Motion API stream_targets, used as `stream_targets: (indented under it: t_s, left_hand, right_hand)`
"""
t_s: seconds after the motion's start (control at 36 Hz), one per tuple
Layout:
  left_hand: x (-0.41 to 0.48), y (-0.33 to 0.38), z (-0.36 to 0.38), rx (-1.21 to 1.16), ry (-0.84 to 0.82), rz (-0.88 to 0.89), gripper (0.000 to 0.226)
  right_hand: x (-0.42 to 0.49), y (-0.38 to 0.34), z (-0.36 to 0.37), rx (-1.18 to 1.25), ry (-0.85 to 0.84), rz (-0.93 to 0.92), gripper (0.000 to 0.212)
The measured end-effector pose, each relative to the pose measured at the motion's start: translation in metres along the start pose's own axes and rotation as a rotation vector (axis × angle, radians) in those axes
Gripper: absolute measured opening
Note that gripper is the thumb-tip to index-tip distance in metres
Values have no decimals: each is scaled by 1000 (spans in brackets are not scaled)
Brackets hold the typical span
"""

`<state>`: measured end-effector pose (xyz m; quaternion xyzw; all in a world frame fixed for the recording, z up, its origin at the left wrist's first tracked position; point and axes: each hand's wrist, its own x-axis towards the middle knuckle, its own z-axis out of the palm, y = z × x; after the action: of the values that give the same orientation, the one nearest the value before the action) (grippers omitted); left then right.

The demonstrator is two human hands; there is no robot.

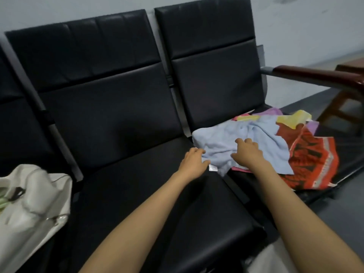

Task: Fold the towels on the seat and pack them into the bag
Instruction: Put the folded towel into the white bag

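Note:
A crumpled light blue towel (236, 138) lies on top of a pile on the right-hand black seat (334, 168). Under it I see a red and black patterned towel (313, 164) and a pink, yellow and purple one (291, 117). My left hand (194, 161) pinches the blue towel's near left edge, close to its white label. My right hand (247, 154) lies on the blue towel with fingers curled into the cloth. A cream cloth bag (37, 203) stands open on the seat at the far left.
The middle black seat (157, 194) lies between the bag and the towels. A dark wooden armrest (315, 75) runs along the right of the bench, with a wooden stool (346, 99) behind it. Grey floor shows at lower right.

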<state>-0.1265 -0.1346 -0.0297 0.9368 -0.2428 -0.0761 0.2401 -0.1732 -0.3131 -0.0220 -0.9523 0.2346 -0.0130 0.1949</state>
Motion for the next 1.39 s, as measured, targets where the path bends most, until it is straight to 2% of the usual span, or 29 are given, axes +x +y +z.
stream_targets:
  t_s: [0.11, 0.19, 0.31, 0.36, 0.42, 0.47, 0.58, 0.67, 0.78, 0.92, 1.03, 1.17, 1.31, 1.39]
  left_hand:
    - [24, 7, 27, -3, -41, -27, 51]
    - [41, 8, 42, -7, -48, -44, 51]
    - [57, 5, 57, -1, -35, -49, 40]
    - [62, 3, 62, -32, 32, -55, 24]
    - [64, 1, 63, -100, 101, -54, 11]
    - [64, 1, 61, -191, 180, -40, 11]
    - [54, 7, 39, -434, 350, 25, 12]
    - [44, 9, 12, -640, 353, 77, 10]
    - [22, 3, -20, -804, 282, 104, 17]
    - [-11, -15, -46, -706, 185, 182, 18]
    - [-36, -28, -60, -679, 181, 163, 16]
    - [-61, -55, -80, -596, 184, 107, 14]
    - [-85, -90, -91, -220, 153, -41, 16]
    - [-104, -112, -93, -148, 189, -153, 17]
  right_hand:
    - [14, 21, 8, 50, 5, 29, 57]
    - [21, 33, 20, 80, 26, 13, 48]
    - [28, 42, 34, 55, 80, -15, 38]
    - [32, 44, 36, 33, 119, -12, 31]
    - [35, 46, 37, -3, 167, 3, 25]
    - [36, 47, 38, -19, 227, 27, 25]
    - [38, 47, 37, 129, 301, -29, 45]
    - [38, 43, 34, 217, 266, -150, 55]
    - [36, 35, 36, 233, 210, -208, 51]
    - [31, 17, 39, 363, 228, -272, 68]
    - [32, 10, 51, 96, 84, -415, 27]
    - [30, 5, 56, 32, 85, -371, 24]
    - [9, -32, 44, 376, 63, -346, 15]
    - [-21, -73, 41, 547, -45, -417, 13]
